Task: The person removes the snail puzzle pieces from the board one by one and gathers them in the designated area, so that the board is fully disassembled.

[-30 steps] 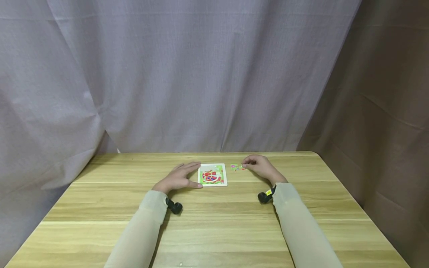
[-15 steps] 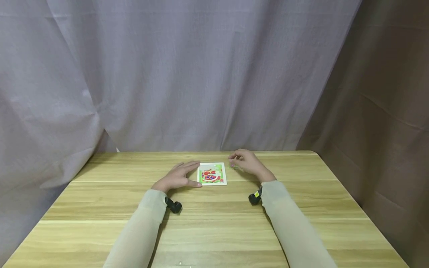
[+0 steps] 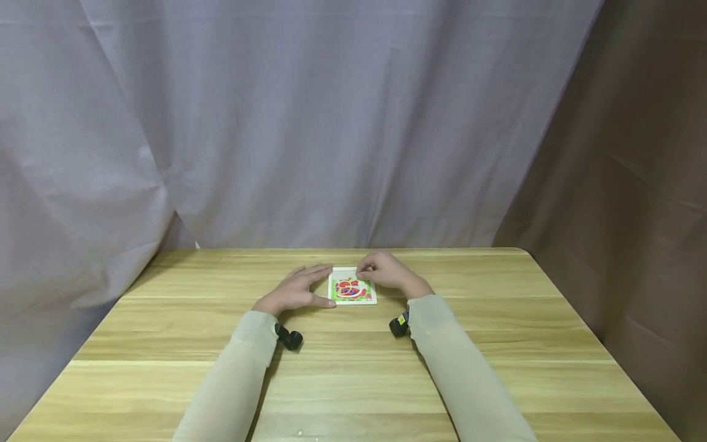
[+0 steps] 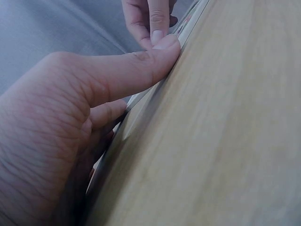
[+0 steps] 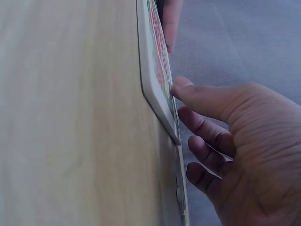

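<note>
A square picture puzzle with a white frame (image 3: pixel 352 302) lies flat on the table, its picture red, green and white with a plain grey patch at the upper left. At its left side rests my left hand (image 3: pixel 295 291), thumb at the near corner and fingers reaching to the far corner. My right hand (image 3: pixel 388 271) is over the upper right of the puzzle, fingers curled and thumb and index finger brought together as in a pinch on a small puzzle piece, which the fingers hide. In the right wrist view its thumb (image 5: pixel 202 96) meets the puzzle's surface.
The wooden table (image 3: pixel 342 380) extends toward me and to both sides. A grey curtain (image 3: pixel 331 123) hangs behind its far edge, and a brown curtain (image 3: pixel 624 184) at the right. Small pale pieces (image 5: pixel 179 193) appear low on the table in the right wrist view.
My right hand has moved left, from the small puzzle pieces beside the frame to over the puzzle's upper right. The left hand has stayed at the frame's left side.
</note>
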`<state>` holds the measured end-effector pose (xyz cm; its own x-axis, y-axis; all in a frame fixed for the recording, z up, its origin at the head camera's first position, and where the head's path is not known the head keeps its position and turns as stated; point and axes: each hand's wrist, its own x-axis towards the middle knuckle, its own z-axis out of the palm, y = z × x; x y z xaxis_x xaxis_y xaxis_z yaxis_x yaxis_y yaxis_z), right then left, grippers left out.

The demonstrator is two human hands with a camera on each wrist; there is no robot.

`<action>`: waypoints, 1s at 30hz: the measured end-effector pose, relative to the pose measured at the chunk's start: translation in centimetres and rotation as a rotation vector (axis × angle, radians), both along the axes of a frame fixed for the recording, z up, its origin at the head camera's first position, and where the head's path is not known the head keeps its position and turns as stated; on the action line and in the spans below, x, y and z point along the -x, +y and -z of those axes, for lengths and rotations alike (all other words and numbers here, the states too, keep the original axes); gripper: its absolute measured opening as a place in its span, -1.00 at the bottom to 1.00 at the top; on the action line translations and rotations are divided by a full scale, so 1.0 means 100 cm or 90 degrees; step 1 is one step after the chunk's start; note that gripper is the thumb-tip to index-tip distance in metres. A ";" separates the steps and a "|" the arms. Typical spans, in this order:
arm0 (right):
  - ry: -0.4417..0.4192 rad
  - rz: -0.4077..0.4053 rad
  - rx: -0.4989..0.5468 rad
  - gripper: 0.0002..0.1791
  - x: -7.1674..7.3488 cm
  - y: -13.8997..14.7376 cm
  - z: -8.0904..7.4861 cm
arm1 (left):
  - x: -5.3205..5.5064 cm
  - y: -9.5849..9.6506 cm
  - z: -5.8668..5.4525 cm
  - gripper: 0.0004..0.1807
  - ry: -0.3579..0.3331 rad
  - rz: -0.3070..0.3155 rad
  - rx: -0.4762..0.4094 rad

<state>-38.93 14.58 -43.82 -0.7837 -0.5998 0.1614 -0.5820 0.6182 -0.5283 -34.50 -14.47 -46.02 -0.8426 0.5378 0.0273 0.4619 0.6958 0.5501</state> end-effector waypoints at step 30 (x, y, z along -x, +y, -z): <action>-0.011 0.026 0.015 -0.88 -0.003 0.000 0.004 | 0.000 0.002 0.001 0.13 -0.005 -0.005 0.000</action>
<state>-38.64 14.61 -44.18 -0.8103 -0.5634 0.1612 -0.5469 0.6283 -0.5533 -34.48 -14.27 -46.13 -0.8472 0.5308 0.0212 0.4520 0.6994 0.5536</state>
